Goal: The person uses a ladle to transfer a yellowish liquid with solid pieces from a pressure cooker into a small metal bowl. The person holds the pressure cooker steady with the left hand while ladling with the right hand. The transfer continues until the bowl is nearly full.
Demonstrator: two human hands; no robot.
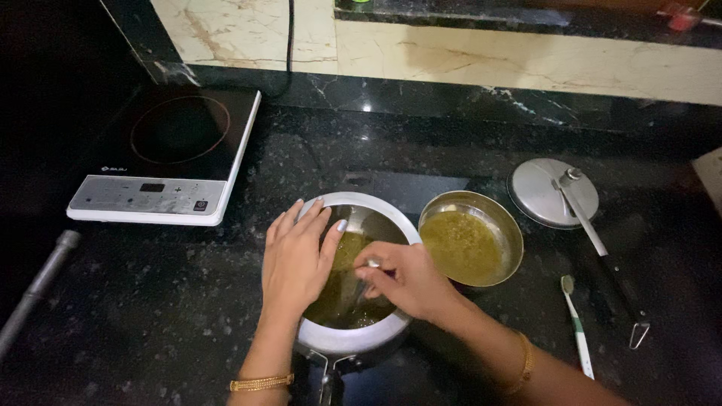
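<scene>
On the far left a grey pipe (37,289) lies at the edge of the dark stone table (150,316). Behind it sits a flat black cooktop (169,154) with a white front, and nothing is on it.

Next comes the left hand (295,259). It lies open and flat, with its fingers resting on the rim of the big metal pot (361,338). A gold bangle (261,383) is on that wrist. The pot stands in the middle of the table, close to the person, and has green mush inside.

The right hand (406,280) is closed around a small spoon (371,265), and the spoon dips down into the pot.

Just beside the pot, touching or nearly touching it, is a steel bowl (511,229) holding the same green mush. Farther right lie the round pot lid (543,192) with its long handle, and a small green and white brush (575,319).

The bowl is so close that the right arm could bump it and spill the mush. The left fingers on the rim could slip into the food. If the pot is hot, which I cannot tell, the fingers could get burnt.
</scene>
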